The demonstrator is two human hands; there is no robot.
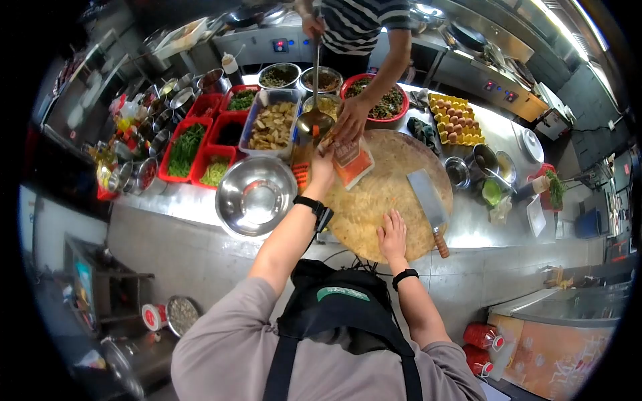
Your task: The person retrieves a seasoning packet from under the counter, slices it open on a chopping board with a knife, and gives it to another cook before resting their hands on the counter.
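Observation:
My left hand point(323, 168) reaches forward over the left part of a round wooden chopping board point(361, 214). Its fingers close at the upper left edge of a plastic packet point(354, 166) with red-orange contents, though they are partly hidden. A co-worker's hand point(353, 119) meets the same spot from across the table. The co-worker's other hand holds a long-handled ladle point(314, 123) just left of the packet. My right hand point(393, 237) lies flat on the board's near part, fingers spread, holding nothing. Right of it rests a cleaver point(428, 199) with a wooden handle.
A steel bowl point(257, 197) stands left of the board. Beyond it are red tubs of chopped greens point(186, 150) and a clear bin of sliced food point(273, 123). A red basin point(394, 103) and an egg tray point(458, 120) sit behind the board; metal pots point(483, 160) stand at right.

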